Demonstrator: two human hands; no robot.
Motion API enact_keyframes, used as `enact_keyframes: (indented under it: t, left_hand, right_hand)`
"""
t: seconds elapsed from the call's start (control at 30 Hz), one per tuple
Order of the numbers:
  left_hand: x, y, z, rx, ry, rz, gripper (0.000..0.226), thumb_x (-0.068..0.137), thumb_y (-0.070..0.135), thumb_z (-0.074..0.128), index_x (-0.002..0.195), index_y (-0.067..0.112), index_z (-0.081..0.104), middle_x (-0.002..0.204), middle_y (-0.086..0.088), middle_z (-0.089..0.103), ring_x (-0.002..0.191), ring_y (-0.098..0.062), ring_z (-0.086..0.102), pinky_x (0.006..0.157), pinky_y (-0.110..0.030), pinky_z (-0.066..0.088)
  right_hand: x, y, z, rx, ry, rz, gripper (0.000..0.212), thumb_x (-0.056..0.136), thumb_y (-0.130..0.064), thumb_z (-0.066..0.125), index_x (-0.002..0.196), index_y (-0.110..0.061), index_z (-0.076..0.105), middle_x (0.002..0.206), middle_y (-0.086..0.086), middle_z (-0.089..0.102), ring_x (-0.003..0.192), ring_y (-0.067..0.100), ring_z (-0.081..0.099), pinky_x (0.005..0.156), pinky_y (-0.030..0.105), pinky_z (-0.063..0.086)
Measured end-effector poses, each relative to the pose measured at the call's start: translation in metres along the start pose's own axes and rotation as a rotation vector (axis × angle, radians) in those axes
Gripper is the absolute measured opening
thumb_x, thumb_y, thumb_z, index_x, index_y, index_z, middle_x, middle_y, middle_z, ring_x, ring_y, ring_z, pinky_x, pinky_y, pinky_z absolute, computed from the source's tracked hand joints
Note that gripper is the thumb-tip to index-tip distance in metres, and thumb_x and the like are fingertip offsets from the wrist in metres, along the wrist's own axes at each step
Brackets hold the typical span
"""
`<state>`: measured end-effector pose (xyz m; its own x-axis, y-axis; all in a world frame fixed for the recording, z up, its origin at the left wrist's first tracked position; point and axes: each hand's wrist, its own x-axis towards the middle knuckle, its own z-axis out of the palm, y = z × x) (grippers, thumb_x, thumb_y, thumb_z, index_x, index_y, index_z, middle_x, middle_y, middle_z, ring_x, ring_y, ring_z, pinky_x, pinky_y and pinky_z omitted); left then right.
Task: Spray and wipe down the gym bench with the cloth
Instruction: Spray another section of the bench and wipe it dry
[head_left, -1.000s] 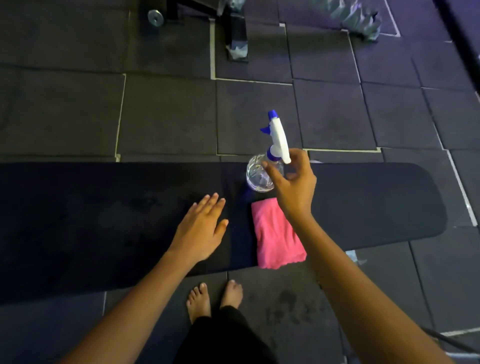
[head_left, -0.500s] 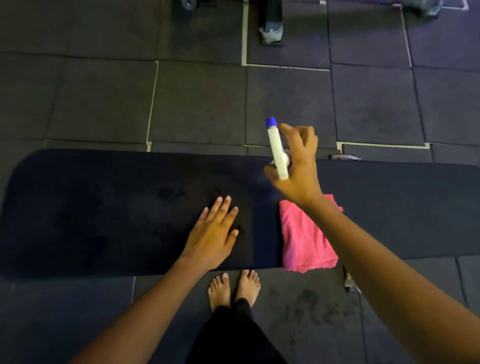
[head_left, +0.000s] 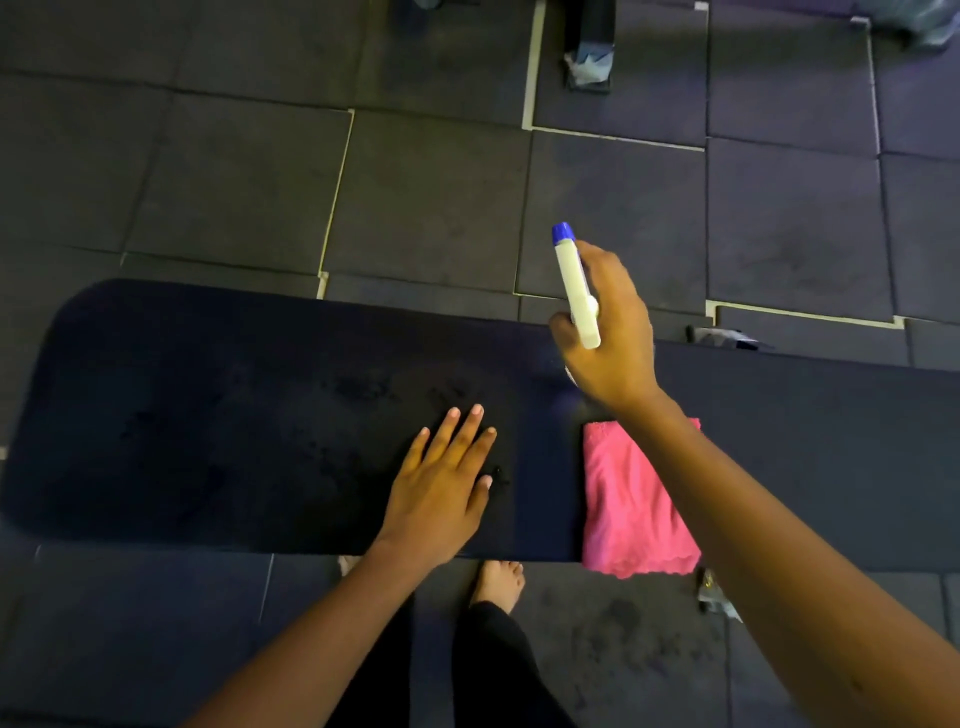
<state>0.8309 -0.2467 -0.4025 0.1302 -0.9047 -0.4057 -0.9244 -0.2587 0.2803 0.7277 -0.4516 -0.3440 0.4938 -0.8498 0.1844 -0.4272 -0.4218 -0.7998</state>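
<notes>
The black padded gym bench (head_left: 218, 415) stretches across the middle of the head view. My right hand (head_left: 610, 338) is closed around the spray bottle (head_left: 575, 288), whose white head and blue nozzle point away from me over the bench's far edge; the bottle's body is hidden behind my hand. A folded pink cloth (head_left: 631, 509) lies on the bench's near edge, just below my right wrist. My left hand (head_left: 444, 488) rests flat on the pad with fingers spread, left of the cloth.
Dark rubber floor tiles (head_left: 426, 182) surround the bench. A black equipment leg (head_left: 587, 47) stands at the top centre. My bare feet (head_left: 498, 582) are on the floor by the bench's near edge. A bench foot (head_left: 727, 336) shows behind the pad at right.
My right hand went from touching the bottle's head as it stood on the bench to gripping it and lifting it. My view has shifted left along the bench. The left hand stays flat.
</notes>
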Motion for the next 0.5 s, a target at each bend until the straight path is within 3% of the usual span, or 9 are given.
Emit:
enact_keyframes:
  t: [0.13,0.27,0.4,0.5]
  left_hand:
    - [0.008,-0.007,-0.009,0.001,-0.011,0.008,0.057,0.101,0.043,0.026,0.153,0.027,0.01,0.162,0.006,-0.009,0.149,-0.013,-0.01,0.121,-0.045,0.001]
    - [0.016,-0.02,-0.022,-0.043,-0.004,0.02,0.057,0.101,0.042,0.029,0.153,0.027,0.01,0.163,0.004,-0.007,0.149,-0.014,-0.011,0.122,-0.044,0.0]
    - [0.019,-0.032,-0.026,-0.046,-0.012,0.072,0.056,0.101,0.041,0.03,0.153,0.027,0.013,0.163,0.004,-0.005,0.148,-0.013,-0.011,0.119,-0.044,-0.002]
    - [0.021,-0.039,-0.022,-0.026,-0.017,0.143,0.057,0.1,0.041,0.03,0.153,0.026,0.014,0.163,0.002,-0.004,0.149,-0.014,-0.009,0.119,-0.045,-0.002]
  right_hand:
    - [0.007,-0.013,-0.009,0.057,-0.039,0.081,0.049,0.071,-0.009,0.056,0.12,-0.011,0.059,0.105,0.003,0.064,0.091,0.023,0.059,0.075,0.023,0.047]
    - [0.003,-0.039,-0.009,0.381,-0.13,0.452,0.033,0.062,-0.003,0.053,0.094,-0.001,0.062,0.077,0.024,0.057,0.054,0.03,0.049,0.049,0.036,0.044]
    - [-0.021,-0.044,-0.006,0.411,-0.226,0.892,0.018,0.066,0.0,0.049,0.079,-0.005,0.061,0.075,0.017,0.057,0.06,0.029,0.053,0.044,0.03,0.045]
    - [-0.049,-0.037,0.004,0.365,-0.211,1.092,0.011,0.071,0.001,0.048,0.073,-0.001,0.059,0.077,0.015,0.063,0.064,0.03,0.061,0.047,0.029,0.051]
